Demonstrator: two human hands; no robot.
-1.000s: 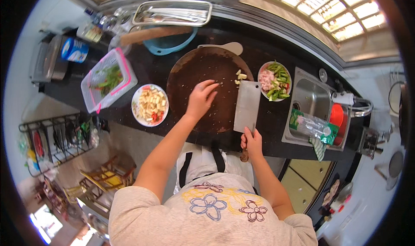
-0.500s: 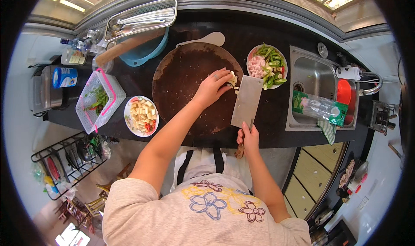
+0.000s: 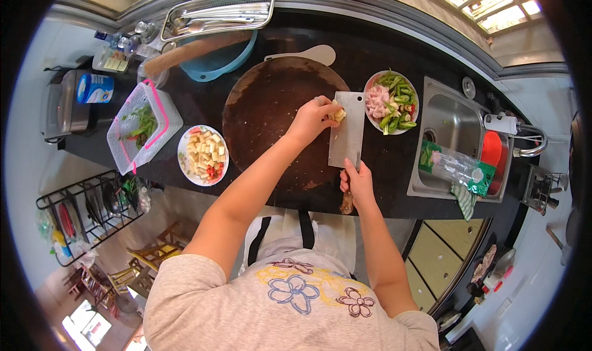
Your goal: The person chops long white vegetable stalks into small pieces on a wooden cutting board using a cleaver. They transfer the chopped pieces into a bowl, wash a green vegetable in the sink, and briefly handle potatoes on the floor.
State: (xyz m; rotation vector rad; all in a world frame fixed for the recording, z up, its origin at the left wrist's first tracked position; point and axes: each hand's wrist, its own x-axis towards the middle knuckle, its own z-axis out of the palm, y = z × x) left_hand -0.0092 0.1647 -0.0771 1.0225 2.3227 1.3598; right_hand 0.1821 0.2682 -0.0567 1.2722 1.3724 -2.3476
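My right hand (image 3: pixel 357 183) grips the wooden handle of a cleaver (image 3: pixel 347 135). Its broad blade points away from me, over the right edge of a round dark chopping board (image 3: pixel 262 98). Against the blade's left side, my left hand (image 3: pixel 312 120) is closed around pale chopped pieces (image 3: pixel 338 115), perhaps garlic; their kind is hard to make out. Just right of the blade stands a plate (image 3: pixel 397 131) bearing green pepper slices (image 3: pixel 404 95), pink raw meat (image 3: pixel 376 100) and a little red.
A plate of pale cubes (image 3: pixel 203 154), a basket with greens (image 3: pixel 161 146) and a blue basin (image 3: pixel 213 75) under a rolling pin (image 3: pixel 185 54) stand left. A white spatula (image 3: pixel 317 55) lies behind the board. At right, the sink (image 3: pixel 449 114) holds a plastic bag (image 3: pixel 453 169).
The cleaver has come up to my left hand, its blade now straighter. My left fingers have drawn in around the pale pieces. The whole view has shifted slightly.
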